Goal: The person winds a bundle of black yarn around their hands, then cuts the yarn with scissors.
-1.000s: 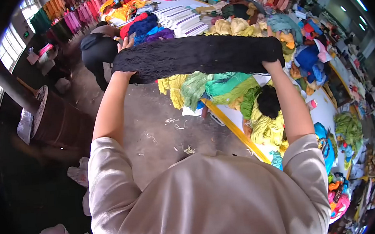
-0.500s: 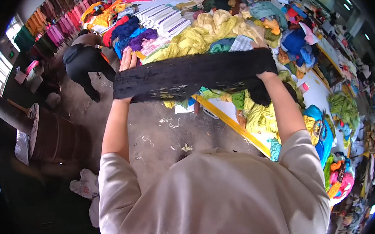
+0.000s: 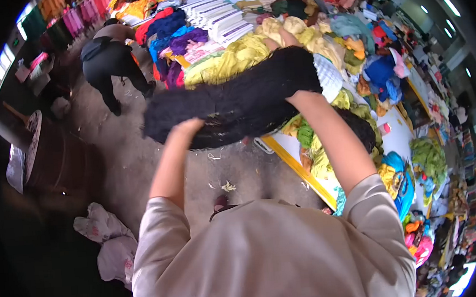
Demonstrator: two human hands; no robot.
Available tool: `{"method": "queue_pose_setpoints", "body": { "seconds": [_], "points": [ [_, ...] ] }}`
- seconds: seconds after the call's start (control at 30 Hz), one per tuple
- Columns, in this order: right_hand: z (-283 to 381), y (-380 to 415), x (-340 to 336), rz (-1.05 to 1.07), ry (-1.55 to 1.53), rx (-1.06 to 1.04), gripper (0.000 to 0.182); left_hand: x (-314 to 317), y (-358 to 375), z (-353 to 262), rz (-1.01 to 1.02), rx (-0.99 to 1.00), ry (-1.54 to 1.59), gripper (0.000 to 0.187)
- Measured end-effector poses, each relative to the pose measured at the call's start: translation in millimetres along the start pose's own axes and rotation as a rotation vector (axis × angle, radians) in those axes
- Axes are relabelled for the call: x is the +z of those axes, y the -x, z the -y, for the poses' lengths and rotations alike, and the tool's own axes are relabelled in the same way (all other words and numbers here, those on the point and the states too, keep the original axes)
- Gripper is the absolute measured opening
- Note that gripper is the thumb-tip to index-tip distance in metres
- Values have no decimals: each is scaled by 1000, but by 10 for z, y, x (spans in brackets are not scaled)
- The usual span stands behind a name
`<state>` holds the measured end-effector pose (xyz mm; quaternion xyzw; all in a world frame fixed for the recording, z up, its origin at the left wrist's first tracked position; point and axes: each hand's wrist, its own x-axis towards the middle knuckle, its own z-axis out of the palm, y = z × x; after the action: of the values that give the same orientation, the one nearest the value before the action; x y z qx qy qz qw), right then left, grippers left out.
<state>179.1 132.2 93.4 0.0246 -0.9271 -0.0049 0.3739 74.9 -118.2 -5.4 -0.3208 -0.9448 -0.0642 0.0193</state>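
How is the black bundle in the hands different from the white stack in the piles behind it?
The black bundle is dark all over; the white stack is pale with purple stripes. The left hand and right hand hold the black bundle; the white stack rests unheld. Both look like textile material.
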Motion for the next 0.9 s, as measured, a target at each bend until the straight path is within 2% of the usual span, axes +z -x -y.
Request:
{"method": "queue_pose_setpoints", "body": {
  "seconds": [0.03, 0.07, 0.1, 0.13, 0.2, 0.23, 0.3, 0.33, 0.4, 0.43, 0.47, 0.5, 0.53, 0.57, 0.6, 0.63, 0.67, 0.7, 0.73, 0.77, 0.8, 0.83, 0.87, 0.9],
  "points": [
    [115, -35, 72, 3, 43, -32, 51, 1137, -190, 87, -360, 314, 232, 66],
    [222, -48, 155, 8, 87, -57, 52, 1080, -118, -289, -46, 297, 461, 81],
    [254, -24, 302, 0, 72, -63, 50, 748, 48, -536, -168, 366, 607, 89],
    [289, 7, 360, 15, 72, -63, 50, 515, 0, -592, -401, 536, 549, 99],
    [325, 59, 421, 6, 143, -89, 48, 232, 71, -599, -216, 540, 1428, 117],
    [295, 107, 483, -10, 160, -120, 44, 179, 1, -631, -371, 593, 1755, 118],
    [232, 241, 621, 13, 77, -138, 41, 73, -104, -770, -305, 566, 2425, 105],
    [286, 329, 611, 6, -22, -90, 38, 6, -149, -790, -221, 549, 2529, 87],
    [323, 556, 574, 225, -627, 117, 37, -190, -177, -907, -114, 441, 2700, 78],
    [399, 810, 462, 48, -471, -41, 34, -225, -199, -957, -100, 352, 2751, 72],
    [492, 926, 128, 831, -558, 510, 33, -304, -181, -1039, -130, 146, 2760, 71],
    [406, 1358, 266, 606, -640, 370, 32, -149, -271, -957, 147, 346, 2954, 72],
    [230, 1732, 202, 475, -559, 48, 33, -139, -307, -1001, 328, 481, 3002, 74],
    [102, 1962, -6, 470, -585, 152, 33, -170, -291, -1151, 100, 247, 2738, 81],
    [-132, 2308, -148, 437, -517, 305, 32, -85, -333, -1270, 135, 352, 2742, 81],
    [-384, 2663, -300, 394, -358, 493, 28, -84, -286, -1434, 36, 233, 2655, 82],
    [-773, 3106, -348, 256, -453, 802, 25, 4, -288, -1504, 186, 225, 2674, 83],
    [-1188, 3416, -665, 335, -309, 1077, 27, 59, -265, -1633, 232, 211, 2658, 83],
    [-1501, 3745, -949, 111, -36, 1120, 30, 121, -231, -1732, 337, 179, 2652, 82],
    [-1884, 4148, -1259, 12, 91, 917, 29, 200, -211, -1833, 374, 142, 2642, 82],
    [-2192, 4479, -1461, -203, 435, 1040, 29, 264, -196, -1943, 406, 102, 2629, 81],
    [-2510, 4839, -1778, -177, 651, 1017, 30, 254, -150, -2099, 388, -11, 2613, 79],
    [-2658, 4866, -2053, -111, 801, 1095, 40, 316, -147, -2211, 395, 2, 2583, 82],
    [-2909, 5151, -2165, -101, 860, 1266, 47, 367, -126, -2285, 386, 9, 2551, 85]
  ]
}}
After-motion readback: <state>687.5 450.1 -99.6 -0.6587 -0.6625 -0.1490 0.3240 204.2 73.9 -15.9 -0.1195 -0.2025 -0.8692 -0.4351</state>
